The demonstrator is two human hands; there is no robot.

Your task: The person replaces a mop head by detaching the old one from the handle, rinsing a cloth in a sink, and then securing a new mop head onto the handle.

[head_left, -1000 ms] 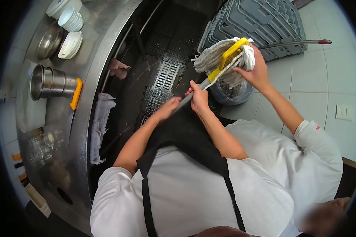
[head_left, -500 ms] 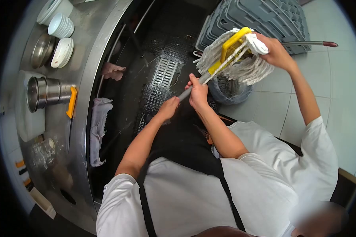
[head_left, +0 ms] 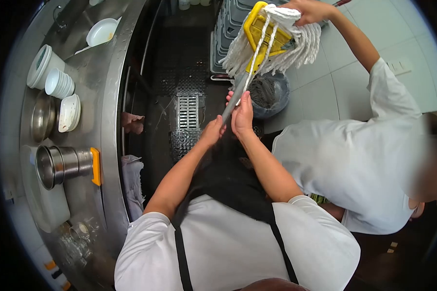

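Note:
A mop with a yellow plastic head clamp (head_left: 267, 36) and white cotton strands (head_left: 303, 46) is raised in front of me, head end up. My left hand (head_left: 212, 132) is closed round the lower visible part of its grey handle (head_left: 235, 97). Higher up the handle, my right hand (head_left: 242, 115) supports it against palm and fingers, with the thumb pointing up. A strand of white cord runs down the clamp to my right hand. Another person's hand (head_left: 308, 10) grasps the strands at the upper right of the mop head.
Below the mop head stands a bin (head_left: 281, 99) lined with a clear bag. Grey crates (head_left: 218, 43) are stacked behind. Left, a steel counter (head_left: 111, 97) holds metal pots (head_left: 58, 165), white bowls (head_left: 59, 83) and an orange-handled knife (head_left: 96, 166). A floor drain (head_left: 187, 112) lies ahead. A co-worker (head_left: 344, 160) leans in at right.
The mop head has shifted up and slightly left in view, and its handle stands steeper. Both my hands stay on the handle. The co-worker has bent further forward, still holding the strands.

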